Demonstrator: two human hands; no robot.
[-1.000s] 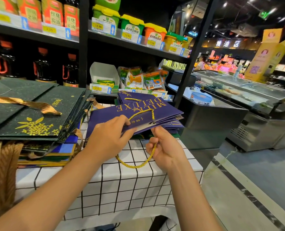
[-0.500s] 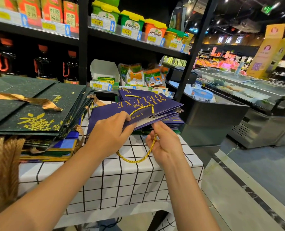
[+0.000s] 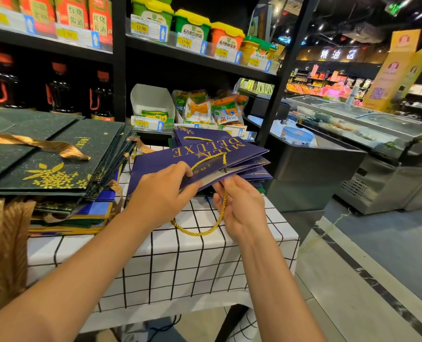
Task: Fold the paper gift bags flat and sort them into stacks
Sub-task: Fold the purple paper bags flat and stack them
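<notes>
A flattened purple gift bag (image 3: 205, 156) with gold "MILK DELUXE" lettering lies on top of a pile of purple bags (image 3: 256, 175) at the table's far right. My left hand (image 3: 160, 193) grips the bag's near edge, thumb on top. My right hand (image 3: 239, 206) sits under the same edge, fingers pinching the gold cord handle (image 3: 200, 232) that loops down over the tablecloth. A second gold handle (image 3: 210, 159) lies on the bag's face. To the left rises a tall stack of dark green bags (image 3: 56, 156) with gold ribbon, over blue and gold ones (image 3: 91, 213).
The table (image 3: 180, 267) wears a white cloth with a black grid. Shop shelves (image 3: 192, 55) with jars, bottles and packets stand right behind it. A steel freezer cabinet (image 3: 328, 169) and an aisle floor lie to the right. Gold ribbon (image 3: 4, 243) hangs at the left edge.
Both hands keep their hold on the purple bag. The right hand has shifted slightly up toward the bag's edge, and the gold handle loop hangs a little lower and straighter.
</notes>
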